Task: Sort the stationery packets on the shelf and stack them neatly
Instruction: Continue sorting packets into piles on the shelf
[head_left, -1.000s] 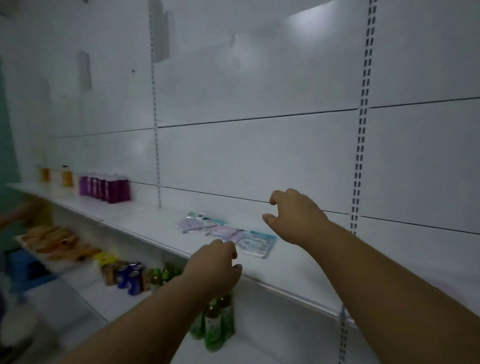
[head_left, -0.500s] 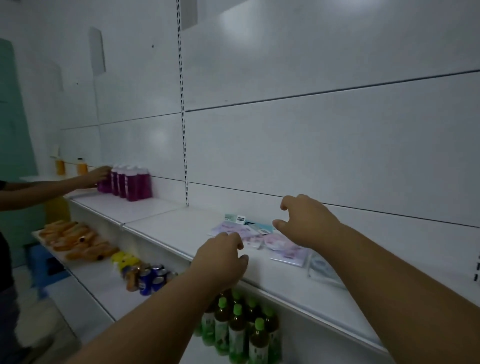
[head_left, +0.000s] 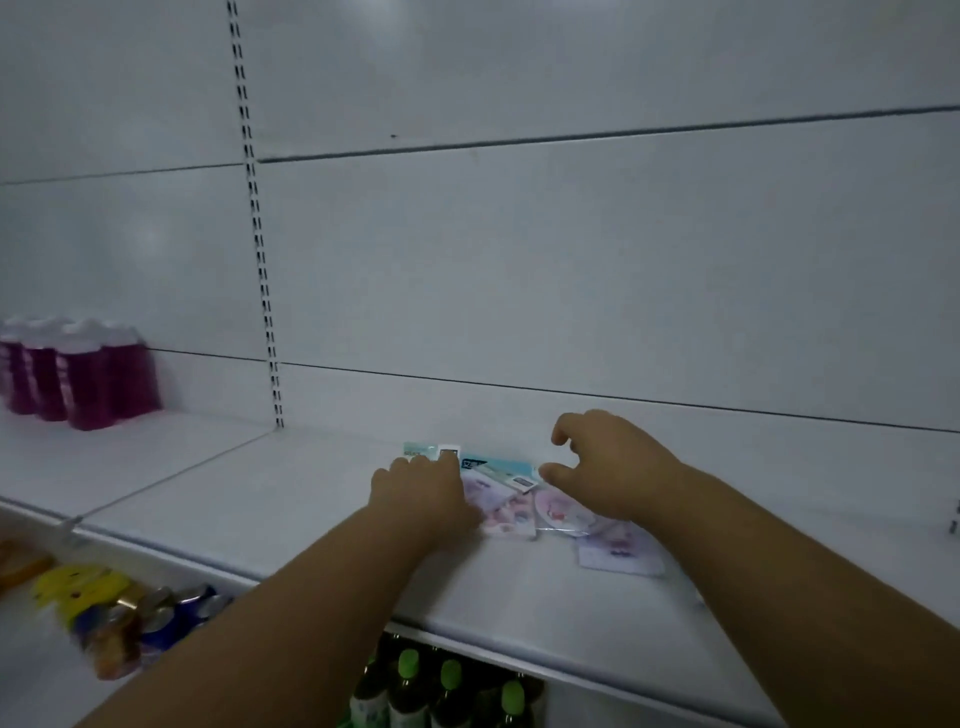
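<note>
Your left hand (head_left: 422, 491) lies knuckles-up on the packets (head_left: 511, 499), grip hidden. Your right hand (head_left: 613, 470) hovers over them, fingers spread wide. They lie scattered mid-shelf (head_left: 270, 499), bare room both sides; bottles (head_left: 83, 374) far left.

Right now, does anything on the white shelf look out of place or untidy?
Yes. The stationery packets lie scattered and overlapping at different angles on the shelf, not stacked. One pale packet sits apart toward the front edge. The pink bottles at the left stand upright in a tidy group.
</note>
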